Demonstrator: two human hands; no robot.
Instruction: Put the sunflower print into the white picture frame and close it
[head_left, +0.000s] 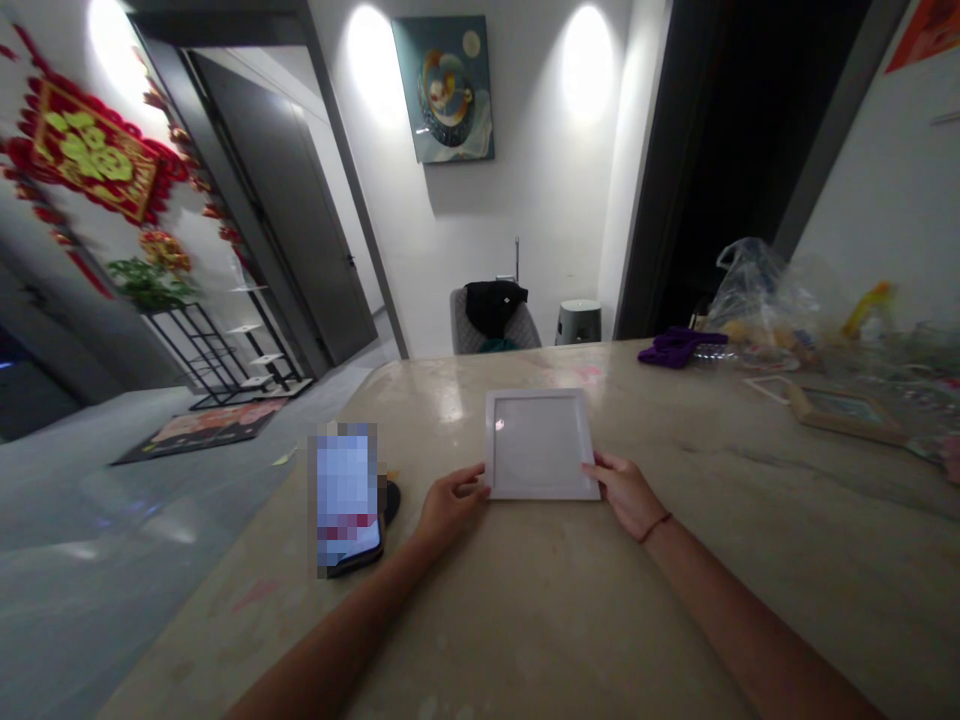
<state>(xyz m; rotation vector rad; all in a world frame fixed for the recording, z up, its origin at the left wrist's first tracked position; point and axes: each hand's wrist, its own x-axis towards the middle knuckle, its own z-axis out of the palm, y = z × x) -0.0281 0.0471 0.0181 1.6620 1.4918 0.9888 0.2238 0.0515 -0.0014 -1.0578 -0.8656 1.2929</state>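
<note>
A white picture frame with a pale, shiny middle is on or just above the beige tabletop; which of the two cannot be told. My left hand grips its left edge near the lower corner, fingers bent against the rim. At the lower right edge, my right hand holds the frame, with fingertips resting on its front border. A thin cord circles my right wrist. Left of my left hand, a lit phone leans on a dark round stand.
Purple cloth, a clear plastic bag and a wooden frame lie at the table's right side. Beyond the far edge stand a grey chair with black clothing and a grey bin.
</note>
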